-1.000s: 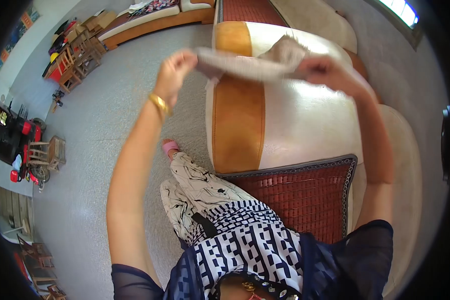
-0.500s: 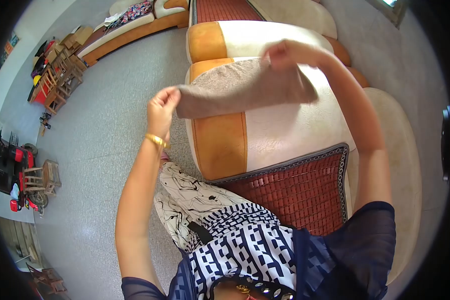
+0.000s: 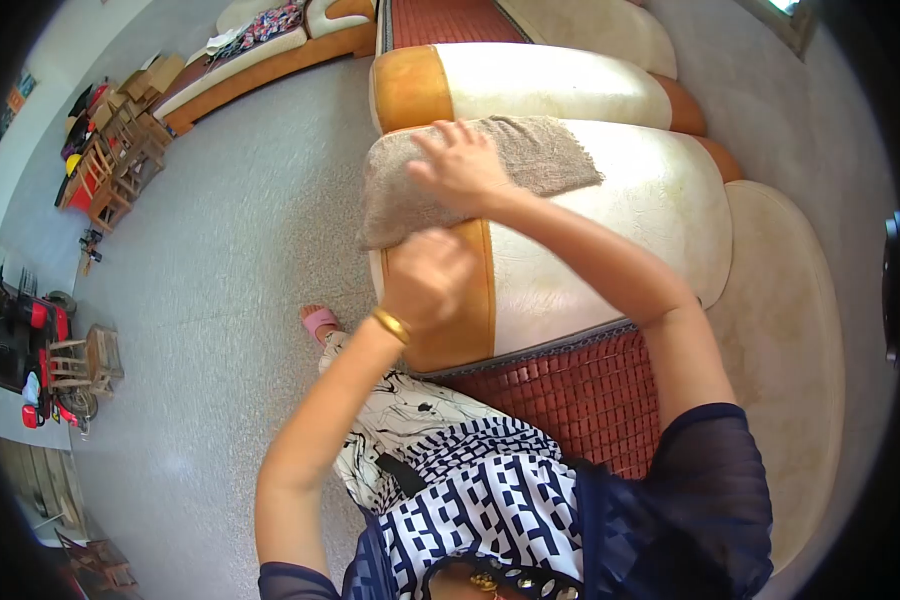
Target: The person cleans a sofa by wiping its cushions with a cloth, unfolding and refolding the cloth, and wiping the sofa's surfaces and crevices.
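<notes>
A brown-grey towel [image 3: 545,155] lies over the front end of the cream and orange sofa armrest [image 3: 610,240], one part draped down its left side. My right hand [image 3: 460,165] is on or just over the towel, fingers spread and slightly blurred. Below the towel's lower edge, in front of the armrest's orange panel [image 3: 445,335], is my left hand [image 3: 432,275], with a gold bangle [image 3: 391,325] on the wrist. Motion smears its fingers, so whether it touches or grips anything does not show.
A red-brown woven seat mat [image 3: 580,395] covers the near sofa seat. Another armrest [image 3: 560,85] adjoins beyond. Grey floor [image 3: 210,300] stretches to the left, with a wooden stool [image 3: 100,358], a red vehicle [image 3: 45,345] and stacked chairs [image 3: 130,150] along the wall.
The towel, earlier held stretched above the armrest between both hands, now lies on it. My right hand has moved left and let go; my left hand has come down and to the right.
</notes>
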`<state>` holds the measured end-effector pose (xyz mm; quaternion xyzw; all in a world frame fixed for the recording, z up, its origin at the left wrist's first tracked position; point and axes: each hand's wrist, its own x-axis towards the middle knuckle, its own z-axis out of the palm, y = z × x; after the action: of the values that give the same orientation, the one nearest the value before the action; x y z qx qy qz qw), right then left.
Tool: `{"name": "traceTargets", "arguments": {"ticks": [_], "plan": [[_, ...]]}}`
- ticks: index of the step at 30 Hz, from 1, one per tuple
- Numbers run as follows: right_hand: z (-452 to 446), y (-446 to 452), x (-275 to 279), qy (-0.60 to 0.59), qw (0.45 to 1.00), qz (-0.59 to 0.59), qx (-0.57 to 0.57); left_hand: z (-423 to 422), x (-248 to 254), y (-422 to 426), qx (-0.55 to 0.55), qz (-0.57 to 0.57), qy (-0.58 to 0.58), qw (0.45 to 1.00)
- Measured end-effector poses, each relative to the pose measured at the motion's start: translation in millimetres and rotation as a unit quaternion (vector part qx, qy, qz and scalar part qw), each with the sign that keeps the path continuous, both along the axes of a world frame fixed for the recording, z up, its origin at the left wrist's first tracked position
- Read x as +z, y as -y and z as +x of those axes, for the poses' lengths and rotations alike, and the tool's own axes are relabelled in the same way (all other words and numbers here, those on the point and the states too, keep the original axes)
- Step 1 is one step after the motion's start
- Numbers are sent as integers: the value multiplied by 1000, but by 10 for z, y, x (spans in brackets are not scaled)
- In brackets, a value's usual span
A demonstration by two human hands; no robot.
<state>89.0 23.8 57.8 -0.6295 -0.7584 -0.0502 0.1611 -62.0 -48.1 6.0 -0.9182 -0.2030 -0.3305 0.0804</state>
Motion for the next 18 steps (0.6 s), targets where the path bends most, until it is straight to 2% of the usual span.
{"name": "traceTargets", "arguments": {"ticks": [1, 3, 4, 5, 8, 10, 14, 17, 18], "plan": [[-104, -6, -38, 0, 1000, 1, -3, 142, -58, 59, -60, 31, -21, 997], [-192, -28, -101, 0, 997, -76, -2, 321, -121, 65, -61, 6, -27, 998], [-137, -45, -122, 0, 997, -77, -6, 360, -139, 60, -61, -19, -34, 997], [-46, -67, -144, 9, 996, -85, -5, 337, -163, 75, 8, -55, -86, 995], [346, -176, -261, 32, 995, -91, -8, 340, -241, 88, 35, -36, -110, 993], [787, -210, -297, 74, 992, -73, -72, 345, -299, 91, 37, -50, -112, 992], [1996, -93, -313, 70, 978, -93, -175, 336, -325, 102, 54, -18, -115, 992], [2849, 121, -320, 15, 941, -104, -322, 280, -380, 83, 56, -11, -132, 990], [3038, 180, -322, -10, 927, -106, -361, 216, -442, 62, 73, -22, -99, 992]]}}
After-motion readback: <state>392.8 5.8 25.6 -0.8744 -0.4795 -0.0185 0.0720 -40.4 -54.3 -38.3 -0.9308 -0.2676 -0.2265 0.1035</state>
